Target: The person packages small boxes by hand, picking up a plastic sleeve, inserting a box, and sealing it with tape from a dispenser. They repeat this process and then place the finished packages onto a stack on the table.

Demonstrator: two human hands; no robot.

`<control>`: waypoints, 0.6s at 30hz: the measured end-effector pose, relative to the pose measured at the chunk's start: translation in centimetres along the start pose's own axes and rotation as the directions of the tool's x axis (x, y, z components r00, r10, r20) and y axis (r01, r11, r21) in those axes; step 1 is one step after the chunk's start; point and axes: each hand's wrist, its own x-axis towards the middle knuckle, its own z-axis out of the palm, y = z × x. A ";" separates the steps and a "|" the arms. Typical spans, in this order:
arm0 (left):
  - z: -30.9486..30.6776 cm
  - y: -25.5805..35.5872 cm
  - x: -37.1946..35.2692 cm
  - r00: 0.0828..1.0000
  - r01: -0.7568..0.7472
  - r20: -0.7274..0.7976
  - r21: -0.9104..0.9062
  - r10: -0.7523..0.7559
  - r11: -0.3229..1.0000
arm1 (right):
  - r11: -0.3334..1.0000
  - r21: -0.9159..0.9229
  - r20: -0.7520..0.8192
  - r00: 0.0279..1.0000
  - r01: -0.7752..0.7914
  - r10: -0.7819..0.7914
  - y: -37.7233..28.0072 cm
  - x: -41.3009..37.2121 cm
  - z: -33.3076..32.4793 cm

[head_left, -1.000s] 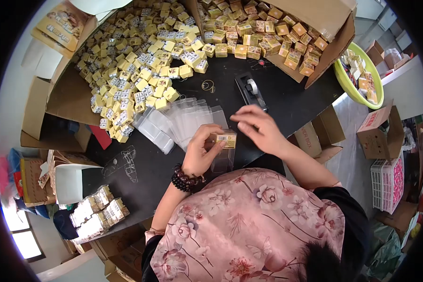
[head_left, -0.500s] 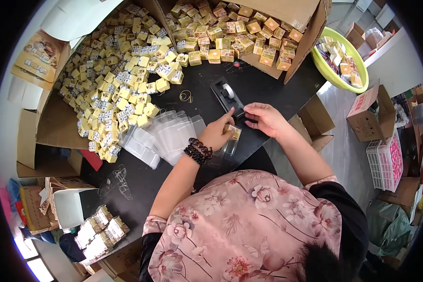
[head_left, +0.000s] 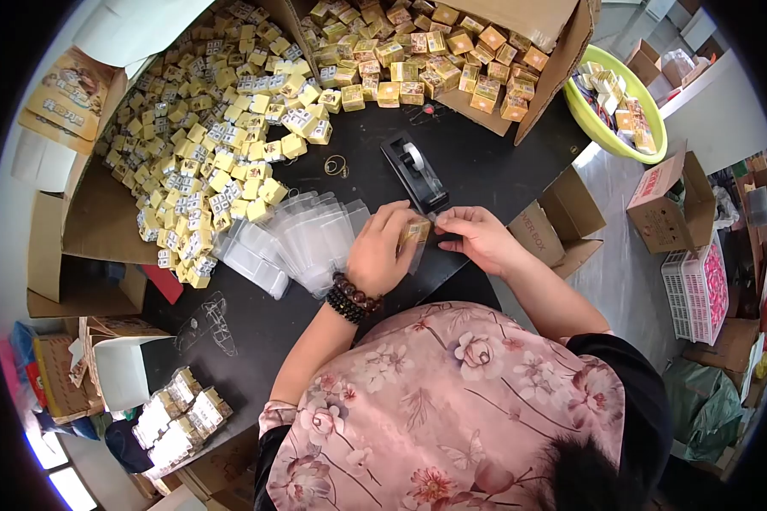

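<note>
My left hand (head_left: pixel 382 249) is wrapped round a small yellow box (head_left: pixel 415 232) with clear plastic about it. Just to the right, my right hand (head_left: pixel 473 234) has thumb and forefinger pinched together beside the box; what lies between them is too small to make out. A black tape dispenser (head_left: pixel 415 175) with a roll of clear tape stands right above both hands. Clear plastic sleeves (head_left: pixel 307 234) are fanned out on the black table (head_left: pixel 349 153) left of my left hand.
Heaps of small yellow boxes (head_left: pixel 222 162) and orange-yellow boxes (head_left: pixel 418 51) fill cartons at the back. A green basin (head_left: pixel 656 128) stands at the right, above open cartons (head_left: pixel 675 200). Stacked packs (head_left: pixel 183 413) sit at the lower left. Rubber bands (head_left: pixel 336 166) lie mid-table.
My left hand has turned and closed further round the small box. My right hand has moved slightly down and left, away from the tape dispenser.
</note>
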 end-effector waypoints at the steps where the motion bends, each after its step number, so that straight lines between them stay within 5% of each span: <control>1: -0.5 0.5 -0.1 1.000 -0.001 -0.002 0.001 0.001 1.000 | 0.999 -0.020 0.040 0.999 -0.026 0.027 -0.3 -0.3 0.8; 6: -2.7 1.7 -1.5 0.995 -0.072 -0.053 0.211 0.085 0.975 | 0.991 -0.039 0.003 0.992 -0.124 0.125 -0.6 -0.1 3.7; 12: -5.6 0.8 -4.0 0.985 -0.043 -0.157 0.218 0.079 0.975 | 0.980 -0.115 0.038 0.985 -0.162 0.167 -0.2 1.4 7.9; 13: -5.9 0.7 -4.6 0.983 -0.034 -0.168 0.223 0.073 0.974 | 0.911 -0.384 0.083 0.989 0.147 -0.125 0.7 2.1 8.5; 14: -6.1 0.6 -5.3 0.957 0.125 -0.242 -0.149 -0.159 0.981 | 0.684 -0.593 0.205 0.901 0.426 -0.383 1.3 2.7 9.2; 15: -6.3 0.5 -6.0 0.893 0.235 -0.224 -0.508 -0.391 0.829 | 0.478 -0.655 0.326 0.789 0.585 -0.520 1.8 3.1 10.1; 17: -6.1 -1.1 -7.7 0.838 0.223 -0.235 -0.677 -0.493 0.701 | 0.274 -0.625 0.488 0.640 0.731 -0.594 2.1 4.6 11.7; 18: -5.8 -2.0 -8.6 0.797 0.174 -0.249 -0.778 -0.550 0.604 | 0.297 -0.617 0.585 0.678 0.728 -0.445 2.0 6.1 12.2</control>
